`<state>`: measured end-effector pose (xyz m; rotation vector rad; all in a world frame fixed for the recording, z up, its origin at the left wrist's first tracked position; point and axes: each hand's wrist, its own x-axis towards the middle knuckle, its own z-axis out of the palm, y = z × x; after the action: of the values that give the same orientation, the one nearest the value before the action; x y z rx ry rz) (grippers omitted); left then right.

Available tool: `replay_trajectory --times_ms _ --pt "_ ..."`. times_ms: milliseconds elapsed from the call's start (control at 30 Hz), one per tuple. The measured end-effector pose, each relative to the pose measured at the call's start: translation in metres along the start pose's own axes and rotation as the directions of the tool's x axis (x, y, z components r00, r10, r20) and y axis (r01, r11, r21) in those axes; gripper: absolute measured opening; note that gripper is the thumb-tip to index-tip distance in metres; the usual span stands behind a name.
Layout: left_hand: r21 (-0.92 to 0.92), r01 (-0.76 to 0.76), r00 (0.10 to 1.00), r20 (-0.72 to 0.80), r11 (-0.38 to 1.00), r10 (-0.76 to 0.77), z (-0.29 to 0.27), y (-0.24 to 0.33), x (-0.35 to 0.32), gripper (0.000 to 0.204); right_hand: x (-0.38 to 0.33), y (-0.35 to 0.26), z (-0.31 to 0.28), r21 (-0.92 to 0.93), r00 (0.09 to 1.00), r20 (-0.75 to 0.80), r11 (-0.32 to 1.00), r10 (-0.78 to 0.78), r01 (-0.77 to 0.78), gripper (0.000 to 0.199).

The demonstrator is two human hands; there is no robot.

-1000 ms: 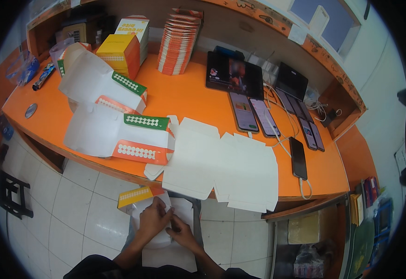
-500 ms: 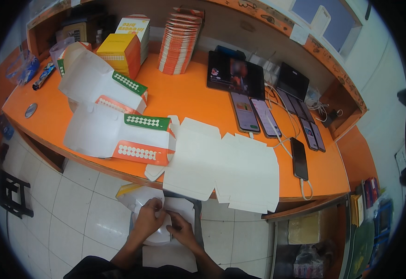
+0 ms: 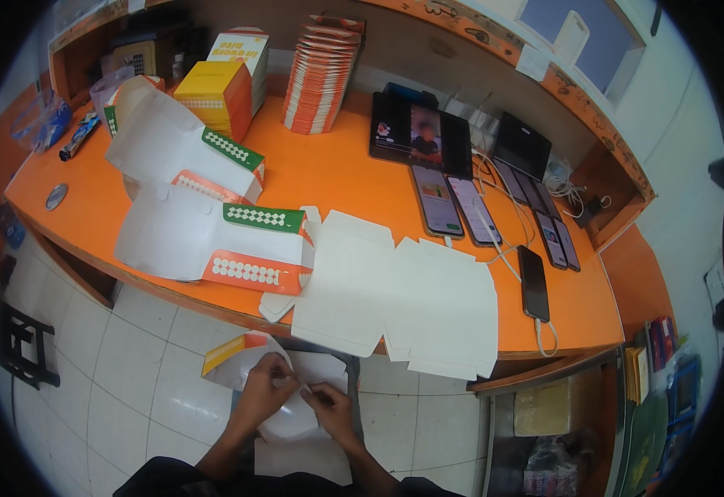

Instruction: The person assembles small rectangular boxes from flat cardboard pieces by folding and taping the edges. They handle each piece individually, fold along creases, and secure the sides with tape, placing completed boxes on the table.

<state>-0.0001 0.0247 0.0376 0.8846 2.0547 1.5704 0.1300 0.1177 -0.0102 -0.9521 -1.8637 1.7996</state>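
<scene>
My left hand (image 3: 260, 393) and my right hand (image 3: 330, 410) both grip a flat white cardboard box blank (image 3: 296, 389) with a yellow and orange flap, held below the orange table's front edge (image 3: 213, 302). The fingers pinch its folds near the middle. More unfolded white blanks (image 3: 395, 298) lie on the table just beyond my hands. Partly folded blanks with green and orange dotted flaps (image 3: 238, 244) lie to their left.
A stack of orange-edged blanks (image 3: 320, 74) and yellow boxes (image 3: 217, 95) stand at the back. A tablet (image 3: 416, 137) and several phones (image 3: 494, 207) with cables lie on the right. A black stool (image 3: 18, 344) stands on the tiled floor at left.
My hands have shifted slightly on the blank and folded its white panel further; the yellow flap now points up to the left.
</scene>
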Motion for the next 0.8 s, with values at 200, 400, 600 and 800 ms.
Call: replay_trajectory --times_ms 200,400,600,800 --pt "0.051 -0.013 0.999 0.041 0.999 0.011 0.001 -0.003 -0.001 0.022 -0.002 0.006 0.002 0.016 0.982 0.134 0.991 -0.132 0.131 0.03" --pt "0.118 -0.041 0.96 0.281 0.992 0.006 0.001 -0.006 -0.008 0.029 0.013 -0.001 -0.002 0.217 0.99 0.106 0.974 -0.093 0.068 0.033" --pt "0.114 -0.042 0.94 0.342 0.993 0.001 0.002 -0.007 -0.017 0.036 0.023 0.0 -0.015 -0.058 0.971 0.234 0.996 -0.053 0.068 0.026" --pt "0.021 0.015 0.942 0.335 1.0 -0.021 -0.001 -0.007 -0.018 0.033 0.033 0.001 -0.024 0.145 0.975 0.221 0.988 0.02 -0.053 0.017"
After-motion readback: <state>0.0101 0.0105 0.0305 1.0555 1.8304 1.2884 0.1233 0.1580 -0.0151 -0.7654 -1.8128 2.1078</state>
